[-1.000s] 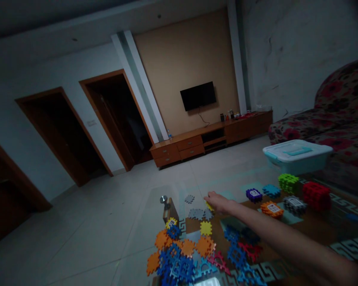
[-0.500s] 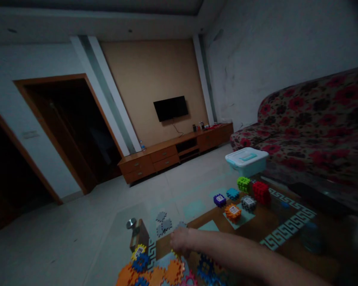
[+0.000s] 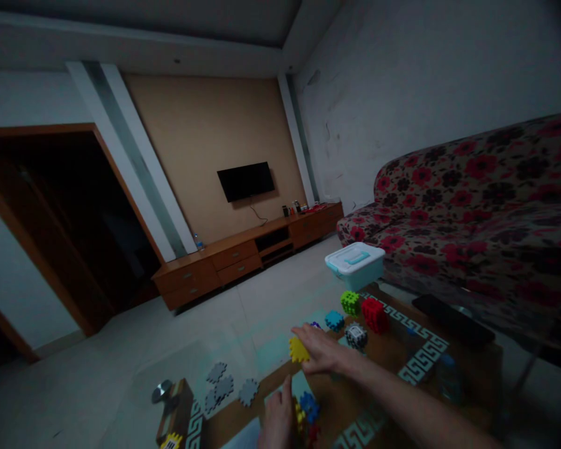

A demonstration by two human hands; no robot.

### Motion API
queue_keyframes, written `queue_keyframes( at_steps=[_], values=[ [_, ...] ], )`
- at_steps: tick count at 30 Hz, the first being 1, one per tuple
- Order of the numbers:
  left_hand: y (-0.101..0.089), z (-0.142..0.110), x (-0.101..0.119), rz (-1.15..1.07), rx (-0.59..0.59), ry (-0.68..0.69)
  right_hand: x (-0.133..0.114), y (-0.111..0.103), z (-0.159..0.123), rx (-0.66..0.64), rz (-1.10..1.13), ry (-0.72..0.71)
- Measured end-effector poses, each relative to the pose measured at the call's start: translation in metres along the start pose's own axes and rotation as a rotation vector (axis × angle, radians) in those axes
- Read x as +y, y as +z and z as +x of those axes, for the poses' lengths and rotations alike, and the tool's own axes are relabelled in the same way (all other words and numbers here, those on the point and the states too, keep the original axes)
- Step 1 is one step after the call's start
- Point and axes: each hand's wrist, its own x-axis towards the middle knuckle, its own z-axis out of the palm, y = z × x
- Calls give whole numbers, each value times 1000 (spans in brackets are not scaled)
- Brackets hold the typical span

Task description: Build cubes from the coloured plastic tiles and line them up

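Two hands over worktop (image 3: 378, 349): right hand (image 3: 325, 350) half-closed, pinching yellow tile (image 3: 298, 350) near center; left hand (image 3: 277, 421) index up, hold unclear, just left of blue tile (image 3: 309, 406).

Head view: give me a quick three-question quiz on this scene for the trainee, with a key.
1. What colour is the interlocking piece at the fingertips of the right hand?
2. True or false: in this view, the red block stands to the right of the green block.
3. What stands under the wall-mounted television? A: the floral sofa. B: a low wooden cabinet. C: a doorway.

Key: 1 yellow; 2 true; 3 B.
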Motion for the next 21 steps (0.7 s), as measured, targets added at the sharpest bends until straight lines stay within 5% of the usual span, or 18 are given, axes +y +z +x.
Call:
queue_keyframes(
  at_steps=[4,7,11,16,21],
  values=[
    [0,42,42,42,-94,109,64,-31,-38,63,34,45],
    [25,55,88,48,-264,158,117,-43,-81,103,54,112],
    [62,62,158,64,-327,211,174,-55,-138,24,62,189],
    [80,88,237,75,-333,279,213,-69,-181,-19,30,300],
    [87,127,288,122,-302,295,229,-88,-209,15,48,338]
  ],
)
